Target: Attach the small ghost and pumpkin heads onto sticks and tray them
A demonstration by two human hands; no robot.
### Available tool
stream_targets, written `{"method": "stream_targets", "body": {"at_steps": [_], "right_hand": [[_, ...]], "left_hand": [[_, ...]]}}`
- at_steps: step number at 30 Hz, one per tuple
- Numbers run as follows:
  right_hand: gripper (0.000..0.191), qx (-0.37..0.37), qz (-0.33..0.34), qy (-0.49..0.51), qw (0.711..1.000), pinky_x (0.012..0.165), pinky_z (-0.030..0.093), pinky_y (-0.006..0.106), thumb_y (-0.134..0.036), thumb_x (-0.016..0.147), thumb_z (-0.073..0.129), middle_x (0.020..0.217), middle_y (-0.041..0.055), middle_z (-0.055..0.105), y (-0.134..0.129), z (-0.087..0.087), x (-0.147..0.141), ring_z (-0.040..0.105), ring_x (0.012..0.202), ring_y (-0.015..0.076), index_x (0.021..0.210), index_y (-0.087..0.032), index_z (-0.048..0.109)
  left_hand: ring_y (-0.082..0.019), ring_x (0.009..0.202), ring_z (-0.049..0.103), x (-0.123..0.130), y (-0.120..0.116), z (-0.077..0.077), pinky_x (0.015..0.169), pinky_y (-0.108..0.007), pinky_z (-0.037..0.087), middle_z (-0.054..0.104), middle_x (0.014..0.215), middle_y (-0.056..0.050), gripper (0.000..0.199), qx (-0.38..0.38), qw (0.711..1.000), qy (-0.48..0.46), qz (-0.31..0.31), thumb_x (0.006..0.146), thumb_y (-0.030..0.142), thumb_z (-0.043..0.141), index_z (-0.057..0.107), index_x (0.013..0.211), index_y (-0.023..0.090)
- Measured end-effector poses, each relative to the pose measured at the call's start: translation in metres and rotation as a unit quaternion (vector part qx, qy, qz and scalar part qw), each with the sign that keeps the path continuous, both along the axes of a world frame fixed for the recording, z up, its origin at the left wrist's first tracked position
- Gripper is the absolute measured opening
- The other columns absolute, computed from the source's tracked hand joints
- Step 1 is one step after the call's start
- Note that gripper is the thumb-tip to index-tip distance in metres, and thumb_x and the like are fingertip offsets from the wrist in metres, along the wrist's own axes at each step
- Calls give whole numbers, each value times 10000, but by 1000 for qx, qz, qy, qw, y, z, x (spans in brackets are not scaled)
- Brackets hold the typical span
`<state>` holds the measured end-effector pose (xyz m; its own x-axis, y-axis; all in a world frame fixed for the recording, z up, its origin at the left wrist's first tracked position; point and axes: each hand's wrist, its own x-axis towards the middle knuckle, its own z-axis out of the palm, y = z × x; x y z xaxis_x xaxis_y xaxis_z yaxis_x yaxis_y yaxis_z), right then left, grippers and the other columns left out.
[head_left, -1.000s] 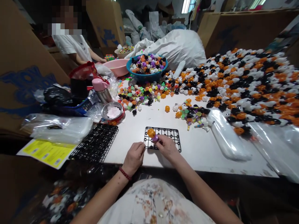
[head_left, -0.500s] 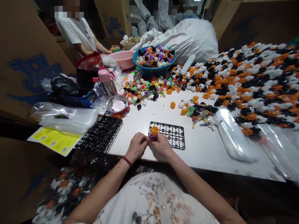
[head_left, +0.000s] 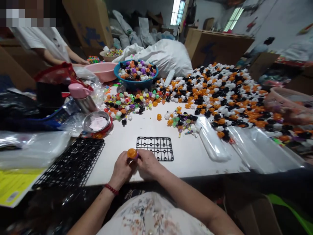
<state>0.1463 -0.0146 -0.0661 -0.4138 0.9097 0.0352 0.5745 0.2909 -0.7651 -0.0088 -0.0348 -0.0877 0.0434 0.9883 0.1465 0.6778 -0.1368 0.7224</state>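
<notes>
A small toy with an orange pumpkin-like top point(head_left: 132, 153) and a purple lower part is upright between my two hands. My left hand point(head_left: 123, 169) has its fingers closed around it from the left, above a dark red bead bracelet. My right hand point(head_left: 148, 162) is closed against the toy's purple part from the right; its fingertips are partly hidden. Just behind my right hand, a black plastic grid tray point(head_left: 165, 152) lies flat on the white table point(head_left: 186, 163).
Stacked black grids point(head_left: 80, 156) lie left, near a metal dish point(head_left: 85, 122) and a pink-lidded flask point(head_left: 84, 98). A blue basin point(head_left: 137, 84) of toys stands behind. Orange, black and white pieces point(head_left: 225, 94) heap at right, beside plastic bags point(head_left: 212, 143). A co-worker point(head_left: 46, 45) stands back left.
My view has swung to the right, so the table contents shift left. The toy has passed from mainly my right hand to between both hands, with my left fingers now around it.
</notes>
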Motion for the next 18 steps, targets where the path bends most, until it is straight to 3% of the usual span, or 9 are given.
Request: {"method": "stream_targets", "body": {"at_steps": [2,4,7,9,11,14,16,18], "right_hand": [[34,-33,10,59,998,698,413,266,-221,841,641,814,0,644,2,2,10,572,751,156,875,-218,644],[138,-53,-23,115,992,710,443,277,-302,818,693,863,8,657,10,5,34,594,777,163,930,-228,659],[288,-7,-204,88,975,734,461,325,-473,813,683,871,29,637,36,11,92,582,799,195,940,-219,633],[382,43,-335,11,941,766,457,356,-522,784,698,925,62,621,59,12,135,568,843,223,973,-203,604],[390,63,-411,-50,908,796,446,373,-471,729,755,984,107,612,78,11,168,560,919,256,948,-189,598],[225,41,-429,-77,899,767,433,369,-373,746,723,866,109,624,93,5,192,573,868,259,787,-186,606],[227,29,-420,-61,905,706,425,345,-387,787,665,738,74,613,90,1,190,570,762,227,693,-193,592],[280,14,-393,16,919,629,411,305,-440,808,625,679,40,604,81,-1,178,546,670,184,673,-198,586]], "left_hand": [[-191,788,592,0,0,1,678,-299,460,619,833,-10,125,-3,1000,4,-6,819,338,608,615,836,214],[-189,779,593,0,0,0,681,-304,468,624,851,-10,139,-3,1000,12,-3,820,345,616,625,875,218],[-191,762,604,0,2,-5,693,-317,485,643,860,-16,208,-3,1000,12,2,849,415,614,634,913,218],[-198,782,624,0,3,-9,708,-322,497,661,875,-22,257,-2,1000,2,-2,873,465,596,642,938,221],[-207,805,639,0,6,-13,723,-327,503,674,888,-29,280,5,1000,-3,-8,891,488,577,647,949,222],[-220,819,647,0,9,-17,745,-339,509,682,891,-45,285,22,1000,2,-19,909,482,555,658,936,218],[-228,827,649,1,11,-18,761,-347,515,684,887,-55,290,32,999,5,-26,914,474,543,667,917,212],[-233,835,648,1,11,-19,775,-355,520,685,886,-62,295,37,999,7,-27,913,469,539,673,908,207]]}}
